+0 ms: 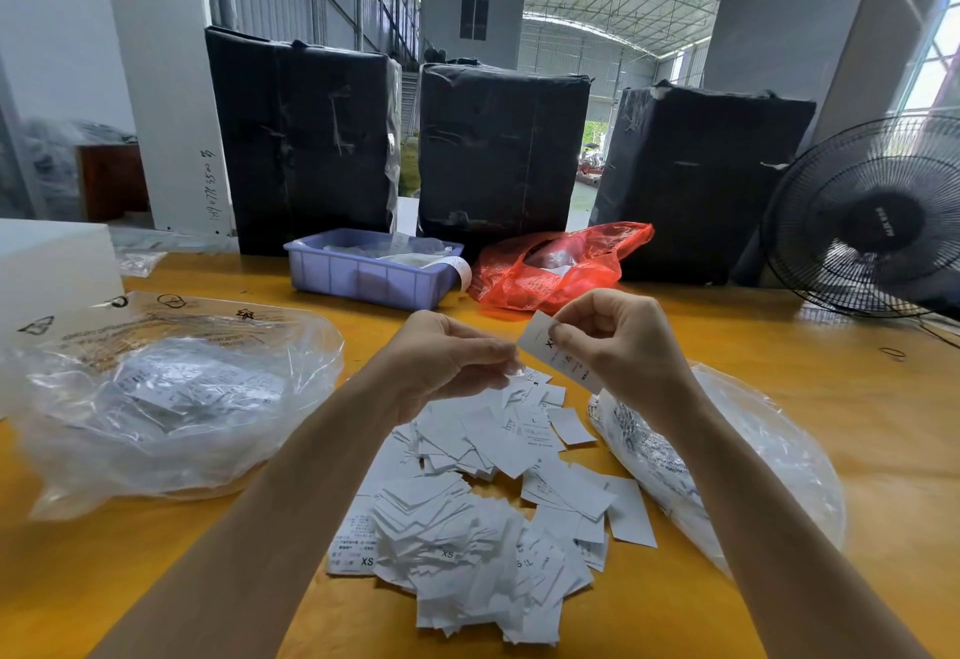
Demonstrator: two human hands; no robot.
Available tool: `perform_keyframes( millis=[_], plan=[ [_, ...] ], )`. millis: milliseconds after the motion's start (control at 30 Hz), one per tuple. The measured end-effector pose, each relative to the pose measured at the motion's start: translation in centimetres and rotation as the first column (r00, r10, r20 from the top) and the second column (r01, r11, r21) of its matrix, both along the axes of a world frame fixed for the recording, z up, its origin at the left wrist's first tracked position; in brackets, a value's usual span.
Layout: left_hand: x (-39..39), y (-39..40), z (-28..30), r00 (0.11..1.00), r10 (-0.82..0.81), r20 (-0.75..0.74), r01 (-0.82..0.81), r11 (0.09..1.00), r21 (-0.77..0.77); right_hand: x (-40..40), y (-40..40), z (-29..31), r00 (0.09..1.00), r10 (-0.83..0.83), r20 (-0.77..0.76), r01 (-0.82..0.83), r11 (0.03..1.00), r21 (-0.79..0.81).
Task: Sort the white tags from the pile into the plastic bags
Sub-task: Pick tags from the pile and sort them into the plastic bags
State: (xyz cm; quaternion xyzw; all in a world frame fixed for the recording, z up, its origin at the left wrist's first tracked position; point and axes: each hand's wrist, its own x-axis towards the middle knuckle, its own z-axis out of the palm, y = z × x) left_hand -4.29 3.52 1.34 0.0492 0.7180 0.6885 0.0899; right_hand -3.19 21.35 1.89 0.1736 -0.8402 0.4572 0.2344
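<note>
Both hands raised mid-frame over the tag pile (483, 497). Right hand (618, 341) pinches 1 white tag (545, 346), tilted. Left hand (452, 357) fingers curled, fingertips together; contents unclear. 2 clear plastic bags: left (156, 398), right (727, 466).

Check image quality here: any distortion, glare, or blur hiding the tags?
Head view: wide-angle bending at the edges, fan stretched; glare on the left plastic bag veils its contents; held tag and pile are sharp, daylit.
</note>
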Motion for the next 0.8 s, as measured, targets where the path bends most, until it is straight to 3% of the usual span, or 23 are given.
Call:
perform_keyframes(
  millis=[433,600,800],
  plan=[
    [-0.35,-0.14,-0.07,0.999,-0.013,0.031,0.012,1.000,0.019,0.09,-0.06,-0.03,0.999,0.032,0.000,-0.032,0.997,0.072],
    [-0.18,-0.11,0.09,0.998,0.012,0.054,-0.015,0.999,0.053,0.09,-0.09,-0.12,0.991,0.098,0.096,-0.112,0.982,0.153],
    [-0.03,0.00,0.00,0.999,-0.025,0.030,0.023,0.998,0.066,0.00,0.06,-0.11,0.977,0.135,0.168,-0.149,0.986,0.078]
  ],
)
